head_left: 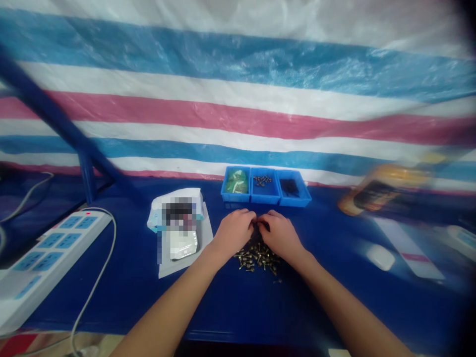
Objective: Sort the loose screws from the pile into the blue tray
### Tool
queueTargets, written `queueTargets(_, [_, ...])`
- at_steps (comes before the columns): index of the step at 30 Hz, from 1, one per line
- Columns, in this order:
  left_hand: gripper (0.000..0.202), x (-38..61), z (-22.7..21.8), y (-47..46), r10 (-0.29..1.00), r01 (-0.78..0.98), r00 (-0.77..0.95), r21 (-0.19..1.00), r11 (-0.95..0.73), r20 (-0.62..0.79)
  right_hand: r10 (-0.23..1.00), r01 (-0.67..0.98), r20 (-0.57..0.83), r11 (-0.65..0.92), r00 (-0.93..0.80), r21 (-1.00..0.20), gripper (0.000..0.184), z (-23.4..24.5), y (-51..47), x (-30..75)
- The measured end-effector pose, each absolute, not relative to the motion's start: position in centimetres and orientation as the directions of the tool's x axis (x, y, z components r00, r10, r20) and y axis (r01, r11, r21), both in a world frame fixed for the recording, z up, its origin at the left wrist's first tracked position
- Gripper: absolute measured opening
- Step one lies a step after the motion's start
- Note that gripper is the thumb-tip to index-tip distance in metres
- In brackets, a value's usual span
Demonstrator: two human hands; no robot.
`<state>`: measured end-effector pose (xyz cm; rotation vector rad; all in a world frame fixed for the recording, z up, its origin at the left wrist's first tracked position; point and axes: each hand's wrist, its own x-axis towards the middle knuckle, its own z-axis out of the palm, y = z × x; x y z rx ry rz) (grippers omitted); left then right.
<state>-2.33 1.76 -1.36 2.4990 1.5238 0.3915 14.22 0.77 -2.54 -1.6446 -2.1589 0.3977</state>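
My left hand [233, 233] and my right hand [280, 235] meet at the fingertips over a small dark part [256, 229], mostly hidden by my fingers. Its exact shape cannot be made out. Just below my hands, a loose pile of small brass-coloured screws [257, 258] lies spread on the blue tabletop [223, 307]. Behind my hands stand several small blue compartment bins: one with green pieces [235, 197], a middle one with dark screws [265, 199], and one with small black parts [293, 201].
To the left lie a pixelated white package on paper [178, 230] and a white power strip [48, 258] with a grey cable. To the right are a white computer mouse [380, 258] and a blurred orange-and-black object [383, 191]. A striped tarpaulin [238, 119] hangs behind.
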Motion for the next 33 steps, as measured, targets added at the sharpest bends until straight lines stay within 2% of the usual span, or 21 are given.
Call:
queueTargets(8, [0.021,-2.6,-1.1,1.8,0.871,0.822,0.471,0.289,-0.490,0.139,0.958,0.862,0.191,0.276,-0.212,-0.426,0.019,-2.7,0.9,14.3])
queueTargets(13, [0.021,-2.7,-1.2,2.0,0.866,0.815,0.477,0.294,-0.499,0.146,0.952,0.836,0.236,0.286,-0.193,-0.468,0.020,-3.1,1.3,14.8])
queueTargets(25, [0.020,-2.8,-1.3,2.2,0.857,0.792,0.480,0.328,-0.516,0.190,0.949,0.707,0.299,0.278,-0.099,-0.650,0.017,-2.7,2.3,16.6])
queueTargets(33, [0.014,-2.9,-1.7,2.5,0.851,0.767,0.483,0.370,-0.525,0.206,0.974,0.513,0.223,0.206,-0.030,-0.833,0.020,-2.2,2.6,16.8])
